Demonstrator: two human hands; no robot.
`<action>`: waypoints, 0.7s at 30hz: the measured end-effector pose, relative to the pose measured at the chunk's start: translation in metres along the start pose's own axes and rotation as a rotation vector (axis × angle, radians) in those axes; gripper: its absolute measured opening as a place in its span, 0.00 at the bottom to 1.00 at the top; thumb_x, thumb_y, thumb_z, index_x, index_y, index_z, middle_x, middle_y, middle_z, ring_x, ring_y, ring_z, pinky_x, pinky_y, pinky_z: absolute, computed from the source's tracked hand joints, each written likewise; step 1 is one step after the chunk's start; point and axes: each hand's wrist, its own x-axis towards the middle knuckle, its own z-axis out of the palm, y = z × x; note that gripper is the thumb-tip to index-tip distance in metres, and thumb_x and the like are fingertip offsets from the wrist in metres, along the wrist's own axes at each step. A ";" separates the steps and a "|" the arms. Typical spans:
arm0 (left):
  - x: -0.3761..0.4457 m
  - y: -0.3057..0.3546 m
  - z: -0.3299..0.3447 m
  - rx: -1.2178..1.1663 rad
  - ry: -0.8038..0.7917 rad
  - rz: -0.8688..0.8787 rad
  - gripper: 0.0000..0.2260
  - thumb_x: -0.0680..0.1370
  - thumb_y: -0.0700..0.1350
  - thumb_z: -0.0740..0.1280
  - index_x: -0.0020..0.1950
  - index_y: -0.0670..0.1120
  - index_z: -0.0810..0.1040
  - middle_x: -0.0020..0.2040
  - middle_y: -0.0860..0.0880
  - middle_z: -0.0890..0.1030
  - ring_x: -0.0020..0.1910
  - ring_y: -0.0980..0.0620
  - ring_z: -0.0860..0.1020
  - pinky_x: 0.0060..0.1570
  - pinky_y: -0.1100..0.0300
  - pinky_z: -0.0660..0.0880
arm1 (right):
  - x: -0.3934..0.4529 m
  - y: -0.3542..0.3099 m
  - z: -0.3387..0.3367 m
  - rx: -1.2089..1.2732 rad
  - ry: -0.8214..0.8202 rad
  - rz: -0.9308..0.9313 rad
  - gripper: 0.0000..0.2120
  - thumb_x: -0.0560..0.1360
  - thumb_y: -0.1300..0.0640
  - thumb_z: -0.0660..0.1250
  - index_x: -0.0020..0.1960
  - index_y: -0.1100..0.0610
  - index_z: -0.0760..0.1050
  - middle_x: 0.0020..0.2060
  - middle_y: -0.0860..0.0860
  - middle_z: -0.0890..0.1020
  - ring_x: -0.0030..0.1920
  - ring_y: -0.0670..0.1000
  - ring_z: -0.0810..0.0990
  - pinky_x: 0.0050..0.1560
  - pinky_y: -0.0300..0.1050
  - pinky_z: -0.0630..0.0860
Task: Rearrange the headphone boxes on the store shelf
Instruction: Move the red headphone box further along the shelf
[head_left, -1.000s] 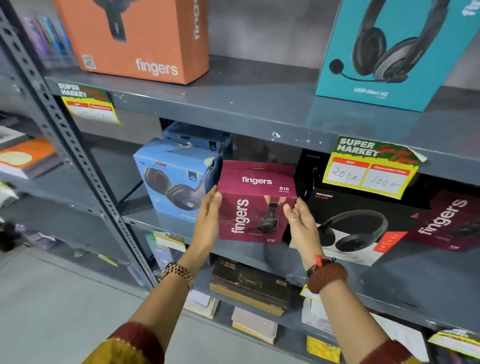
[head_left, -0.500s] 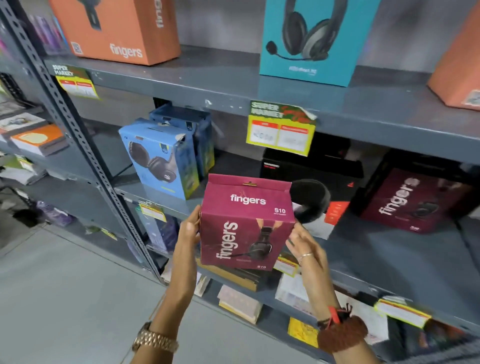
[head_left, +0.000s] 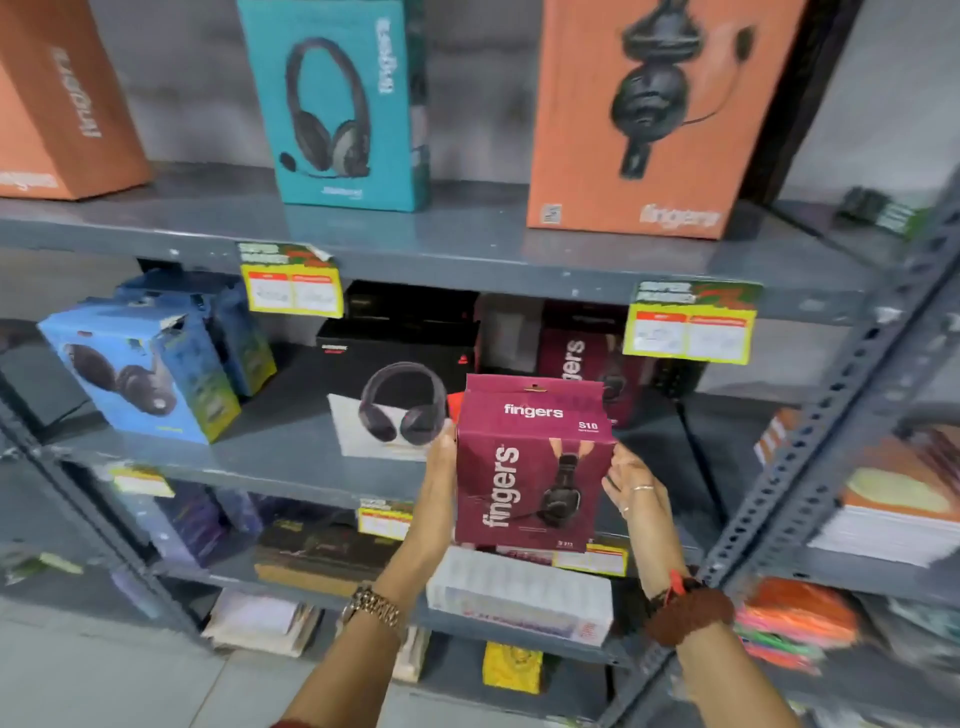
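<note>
Both hands clamp the maroon box (head_left: 532, 462) by its sides, left hand (head_left: 440, 467) flat against one edge, right hand (head_left: 636, 483) against the other, holding it upright in the air just in front of the middle shelf (head_left: 291, 457). Not placed yet! Behind it sit the black box (head_left: 395, 400) and a second maroon box (head_left: 587, 364); the blue boxes (head_left: 150, 374) stand skewed, apparently awaiting tidying.

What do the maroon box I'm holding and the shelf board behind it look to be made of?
The maroon box, held between the left hand and right hand, looks like printed cardboard with a matte finish: folded edges and a hang tab on top. The shelf board looks like grey-painted metal, faintly glossy, with chipped spots along its front edge.
</note>
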 end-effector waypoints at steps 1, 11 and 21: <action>0.011 0.002 0.014 0.000 -0.013 0.003 0.20 0.82 0.56 0.45 0.68 0.56 0.69 0.64 0.61 0.77 0.62 0.67 0.74 0.52 0.75 0.72 | -0.005 -0.004 -0.009 0.022 0.037 -0.076 0.20 0.82 0.62 0.50 0.73 0.64 0.62 0.72 0.58 0.66 0.73 0.57 0.64 0.73 0.49 0.61; 0.081 -0.020 0.070 0.024 0.008 -0.077 0.30 0.69 0.71 0.57 0.56 0.47 0.72 0.56 0.44 0.76 0.56 0.55 0.73 0.65 0.51 0.70 | -0.037 -0.026 -0.064 -1.439 -0.043 0.378 0.26 0.82 0.58 0.51 0.77 0.58 0.49 0.78 0.54 0.53 0.76 0.54 0.58 0.71 0.43 0.60; 0.094 -0.022 0.082 0.026 0.014 -0.137 0.39 0.67 0.75 0.55 0.69 0.50 0.68 0.71 0.46 0.72 0.69 0.50 0.72 0.68 0.53 0.69 | -0.028 -0.035 -0.063 -1.444 0.013 0.463 0.25 0.81 0.61 0.53 0.77 0.59 0.51 0.76 0.58 0.58 0.75 0.57 0.60 0.66 0.46 0.66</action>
